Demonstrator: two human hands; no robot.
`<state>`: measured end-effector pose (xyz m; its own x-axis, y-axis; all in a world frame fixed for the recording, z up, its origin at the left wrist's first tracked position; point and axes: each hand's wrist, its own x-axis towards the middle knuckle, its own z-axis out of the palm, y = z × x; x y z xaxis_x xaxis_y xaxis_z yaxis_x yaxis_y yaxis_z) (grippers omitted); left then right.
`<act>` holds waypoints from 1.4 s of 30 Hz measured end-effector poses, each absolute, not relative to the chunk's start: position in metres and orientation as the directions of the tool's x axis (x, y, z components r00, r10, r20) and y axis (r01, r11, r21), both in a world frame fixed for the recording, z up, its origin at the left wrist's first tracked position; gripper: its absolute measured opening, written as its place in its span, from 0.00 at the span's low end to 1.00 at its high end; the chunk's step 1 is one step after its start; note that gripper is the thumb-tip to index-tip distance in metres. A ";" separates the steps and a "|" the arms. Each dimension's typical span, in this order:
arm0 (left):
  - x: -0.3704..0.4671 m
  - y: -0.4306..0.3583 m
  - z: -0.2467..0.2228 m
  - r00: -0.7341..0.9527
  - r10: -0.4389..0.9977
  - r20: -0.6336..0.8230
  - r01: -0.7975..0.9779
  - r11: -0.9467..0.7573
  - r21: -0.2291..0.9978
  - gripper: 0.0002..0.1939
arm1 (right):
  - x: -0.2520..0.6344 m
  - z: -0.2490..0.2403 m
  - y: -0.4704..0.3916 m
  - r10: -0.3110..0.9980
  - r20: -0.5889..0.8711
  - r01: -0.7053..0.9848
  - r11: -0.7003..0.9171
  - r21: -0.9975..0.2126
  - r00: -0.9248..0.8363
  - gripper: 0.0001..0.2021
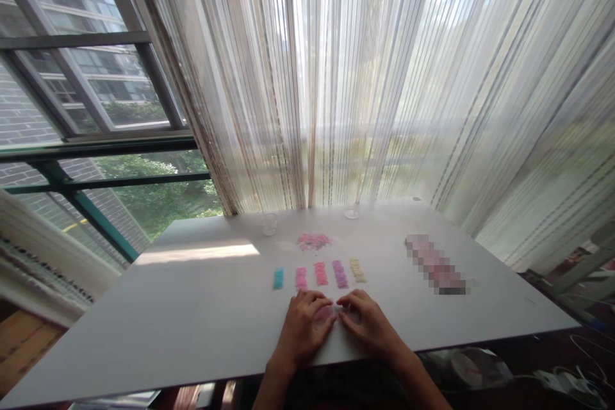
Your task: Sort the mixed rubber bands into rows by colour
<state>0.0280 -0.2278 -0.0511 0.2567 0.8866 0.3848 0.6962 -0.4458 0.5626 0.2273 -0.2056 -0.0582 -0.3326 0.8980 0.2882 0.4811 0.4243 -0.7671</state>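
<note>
My left hand [302, 325] rests on the near part of the table, fingers curled around a small clear, pink-tinged thing [323, 314] whose kind I cannot make out. Close beside it, my right hand [364, 321] has thumb and fingers bent together at a tiny whitish spot; what they pinch is too small to name. Just beyond both hands runs a row of small coloured strips: blue [278, 278], pink [300, 278], coral [321, 273], purple [340, 274] and pale yellow [357, 270]. A loose pile of pink bits [314, 241] lies behind the row.
On the white table [192, 314], a clear cup [270, 224] and a clear round lid or dish [352, 214] stand at the back. A blurred-out pinkish oblong [435, 264] lies to the right. Sheer curtains [336, 77] hang along the far edge.
</note>
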 end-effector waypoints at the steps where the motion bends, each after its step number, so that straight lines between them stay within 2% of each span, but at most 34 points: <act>1: 0.028 -0.228 -0.052 0.252 0.889 0.382 0.698 -0.440 0.565 0.09 | 0.227 -0.059 -0.206 0.899 0.283 0.486 0.422 -0.765 -0.334 0.07; 10: 0.024 -0.228 -0.059 0.178 0.889 0.422 0.634 -0.432 0.642 0.07 | 0.221 -0.063 -0.205 0.905 0.287 0.496 0.414 -0.764 -0.314 0.06; 26: 0.023 -0.227 -0.065 0.165 0.870 0.465 0.625 -0.457 0.633 0.06 | 0.227 -0.059 -0.201 0.912 0.263 0.468 0.390 -0.793 -0.314 0.09; 36: 0.021 -0.226 -0.065 0.099 0.865 0.491 0.547 -0.460 0.699 0.05 | 0.230 -0.058 -0.201 0.916 0.262 0.460 0.382 -0.802 -0.305 0.11; 42: 0.021 -0.224 -0.065 0.092 0.868 0.488 0.554 -0.451 0.699 0.06 | 0.229 -0.061 -0.197 0.917 0.272 0.449 0.382 -0.807 -0.292 0.13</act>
<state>0.0205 -0.2244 -0.0652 0.0916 0.8681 0.4878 0.5541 -0.4515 0.6994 0.2293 -0.1975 -0.0612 -0.2920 0.9170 0.2717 0.4494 0.3823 -0.8074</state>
